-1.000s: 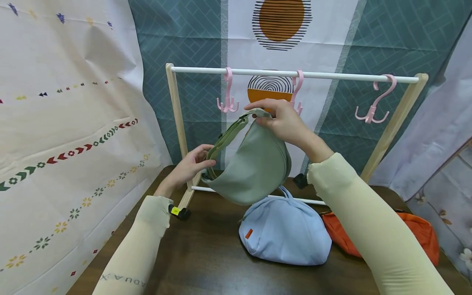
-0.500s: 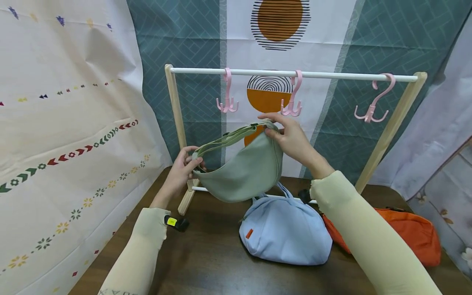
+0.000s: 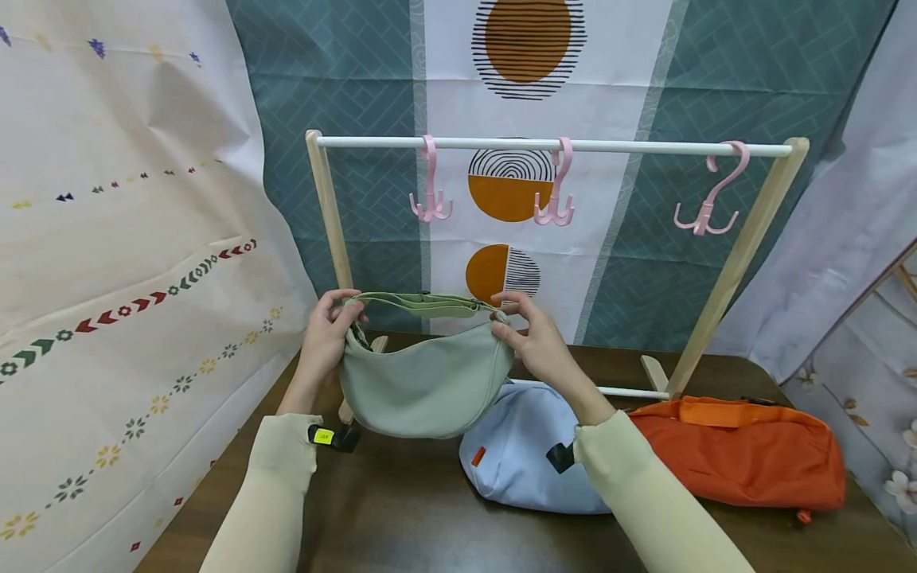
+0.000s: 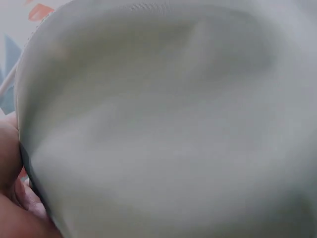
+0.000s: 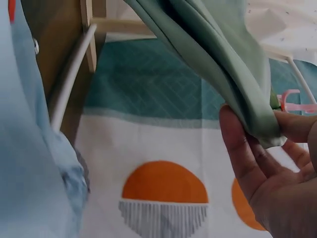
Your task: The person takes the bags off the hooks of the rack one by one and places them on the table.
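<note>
A sage-green crescent-shaped shoulder bag [image 3: 426, 386] hangs between my two hands, above the table and in front of the rack. My left hand [image 3: 325, 334] pinches its left upper corner, where the strap [image 3: 415, 302] joins. With thumb and fingers my right hand [image 3: 533, 338] grips the right upper corner. Seen from the right wrist, the right hand [image 5: 277, 168] pinches the gathered end of the green bag [image 5: 223, 59]. The bag's cloth [image 4: 163, 129] fills most of the left wrist view, with part of the left hand [image 4: 20, 193] at its edge.
A white rail [image 3: 487, 144] on wooden posts carries three pink hooks, the left [image 3: 431, 183], middle [image 3: 555, 187] and right [image 3: 709, 195]. On the brown table [image 3: 401, 509] lie a light-blue bag [image 3: 526, 461] and an orange bag [image 3: 738, 454]. Patterned cloths hang behind and at the sides.
Both hands have brought the green bag down and to the left. It has turned from steeply tilted to nearly level, with the right hand lowered most.
</note>
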Demonstrator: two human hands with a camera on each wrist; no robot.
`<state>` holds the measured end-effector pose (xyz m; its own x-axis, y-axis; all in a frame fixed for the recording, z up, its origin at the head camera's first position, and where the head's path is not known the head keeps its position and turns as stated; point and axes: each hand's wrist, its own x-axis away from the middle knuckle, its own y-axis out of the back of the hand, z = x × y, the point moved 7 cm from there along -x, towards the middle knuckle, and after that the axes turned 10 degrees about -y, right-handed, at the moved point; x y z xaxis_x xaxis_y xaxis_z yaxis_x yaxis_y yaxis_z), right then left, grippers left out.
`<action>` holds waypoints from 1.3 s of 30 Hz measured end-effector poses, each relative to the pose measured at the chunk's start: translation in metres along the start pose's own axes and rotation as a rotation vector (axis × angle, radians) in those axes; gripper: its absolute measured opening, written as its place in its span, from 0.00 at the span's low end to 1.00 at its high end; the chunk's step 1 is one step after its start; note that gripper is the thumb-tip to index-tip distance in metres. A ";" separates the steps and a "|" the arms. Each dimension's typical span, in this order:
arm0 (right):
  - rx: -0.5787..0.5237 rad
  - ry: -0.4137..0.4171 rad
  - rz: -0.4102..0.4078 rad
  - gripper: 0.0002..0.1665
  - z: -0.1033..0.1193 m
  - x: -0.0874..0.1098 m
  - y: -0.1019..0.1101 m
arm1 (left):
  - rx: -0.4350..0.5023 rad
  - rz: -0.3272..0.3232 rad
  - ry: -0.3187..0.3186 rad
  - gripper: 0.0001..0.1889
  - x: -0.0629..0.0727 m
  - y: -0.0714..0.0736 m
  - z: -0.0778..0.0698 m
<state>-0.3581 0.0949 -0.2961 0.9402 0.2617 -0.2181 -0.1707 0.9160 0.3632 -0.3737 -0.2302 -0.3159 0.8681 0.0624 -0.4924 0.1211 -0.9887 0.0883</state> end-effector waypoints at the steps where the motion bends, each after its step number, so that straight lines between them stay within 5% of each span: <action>1: -0.034 -0.018 0.008 0.26 -0.004 0.003 -0.003 | 0.002 -0.007 0.015 0.19 0.001 0.001 0.002; 9: -0.215 -0.089 0.079 0.30 -0.030 0.021 -0.028 | 0.017 -0.027 0.106 0.18 0.008 0.010 0.022; 23: -0.219 -0.082 0.032 0.31 -0.042 0.018 -0.046 | -0.063 -0.013 0.144 0.23 0.014 0.020 0.029; 31: -0.224 -0.096 0.011 0.31 -0.053 0.012 -0.056 | -0.051 0.005 0.213 0.21 0.011 0.025 0.050; 39: -0.206 -0.111 -0.021 0.30 -0.058 0.013 -0.066 | -0.104 0.003 0.201 0.24 0.019 0.033 0.062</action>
<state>-0.3518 0.0556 -0.3755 0.9690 0.2170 -0.1182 -0.1964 0.9667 0.1642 -0.3831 -0.2703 -0.3757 0.9459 0.0958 -0.3100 0.1584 -0.9702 0.1836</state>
